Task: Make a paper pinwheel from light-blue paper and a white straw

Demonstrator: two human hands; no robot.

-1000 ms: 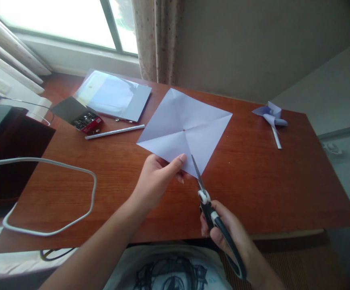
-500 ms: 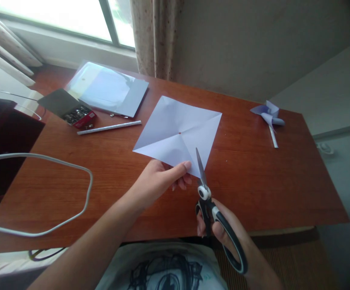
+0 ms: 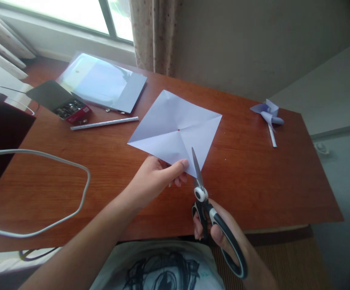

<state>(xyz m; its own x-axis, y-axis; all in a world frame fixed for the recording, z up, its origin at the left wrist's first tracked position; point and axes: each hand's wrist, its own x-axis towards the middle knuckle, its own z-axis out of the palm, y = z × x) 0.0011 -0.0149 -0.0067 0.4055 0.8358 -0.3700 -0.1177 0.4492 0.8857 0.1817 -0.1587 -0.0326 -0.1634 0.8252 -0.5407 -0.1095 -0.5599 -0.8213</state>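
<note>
Between thumb and fingers, my left hand (image 3: 159, 175) pinches the lower edge of a square white sheet of paper (image 3: 165, 117). Creases run from the paper's corners toward a small red dot at its centre. My right hand (image 3: 217, 229) has its fingers in the handles of a pair of scissors (image 3: 201, 194), black and white with metal blades. The blades are parted at the near corner of the sheet, one lying over the paper; the other is mostly hidden beneath.
A white paper pinwheel (image 3: 270, 114) on a stick lies at the right. Back left are a rolled paper stick (image 3: 104, 123), an open box of metal pins or clips (image 3: 72, 110) and a grey pad in clear plastic (image 3: 102, 82). A white cable (image 3: 86, 181) loops at left.
The whole view has shifted slightly. The scissors and the paper's near corner sit a little further left in view, the upper blade still over the paper. Both hands keep their holds.
</note>
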